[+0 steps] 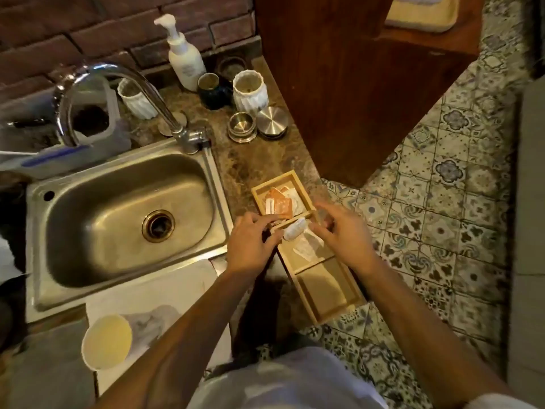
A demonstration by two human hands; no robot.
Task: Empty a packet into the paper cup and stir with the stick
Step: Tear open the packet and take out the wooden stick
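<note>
Both hands hold a white packet [295, 233] over the wooden tray [330, 302]. The left hand [250, 246] and right hand [339, 234] each pinch one end. The paper cup [106, 341] stands near the sink [129, 219].

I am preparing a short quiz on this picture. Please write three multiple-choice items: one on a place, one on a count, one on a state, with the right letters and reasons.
1. Where does the paper cup stand?
A. on the counter, nearer the camera than the sink
B. inside the sink
C. in the wooden box

2. How many compartments does the wooden box show?
A. one
B. three
C. five

3. What do the left hand and right hand hold?
A. nothing
B. a white packet between them
C. the soap bottle

Answers: 1 A, the cup stands below the sink's near rim; 2 B, two dividers split the box; 3 B, fingers of both hands pinch the packet over the box.
</note>
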